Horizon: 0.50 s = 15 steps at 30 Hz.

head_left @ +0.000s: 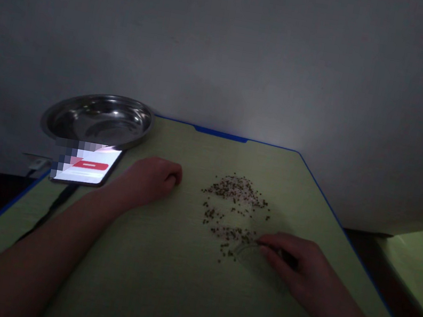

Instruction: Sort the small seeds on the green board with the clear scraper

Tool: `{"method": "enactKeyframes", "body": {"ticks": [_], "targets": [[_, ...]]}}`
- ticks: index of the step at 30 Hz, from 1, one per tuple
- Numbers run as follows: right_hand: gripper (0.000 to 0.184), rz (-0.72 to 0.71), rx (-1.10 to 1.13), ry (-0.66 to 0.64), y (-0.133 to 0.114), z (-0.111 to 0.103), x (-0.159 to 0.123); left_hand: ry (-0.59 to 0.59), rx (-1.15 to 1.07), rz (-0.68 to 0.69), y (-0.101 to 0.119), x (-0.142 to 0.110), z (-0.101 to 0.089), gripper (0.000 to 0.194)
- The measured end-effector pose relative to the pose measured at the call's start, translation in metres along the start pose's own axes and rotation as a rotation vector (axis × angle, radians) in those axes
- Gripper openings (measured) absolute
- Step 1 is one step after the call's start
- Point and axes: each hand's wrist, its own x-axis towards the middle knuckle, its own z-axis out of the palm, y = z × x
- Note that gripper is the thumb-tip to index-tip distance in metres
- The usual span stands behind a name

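Observation:
On the pale green table lies a heap of mixed dark and light grains [236,189], with a smaller scatter of grains [233,233] closer to me. At the right edge of that scatter, the fingers of my right hand [296,259] are pinched together. From them a thin, faint curved outline [247,247] reaches toward the grains; its kind is too dim to tell. My left hand [155,179] rests loosely curled on the table, left of the heap and apart from it, with nothing visible in it.
A shiny steel basin [98,120] stands at the table's back left. In front of it is a phone [86,164] with a lit screen, and a dark cable [51,210] runs beneath my left forearm. The blue-edged table [157,290] meets a grey wall [229,53].

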Motion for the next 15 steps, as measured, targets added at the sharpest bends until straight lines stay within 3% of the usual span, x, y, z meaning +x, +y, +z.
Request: {"method": "enactKeyframes", "body": {"ticks": [15], "targets": [[0.022,0.004,-0.004,0.013,0.0006,0.0036,0.0074,0.004,-0.008,0.000,-0.0003,-0.0004,0.0011,0.029]]}}
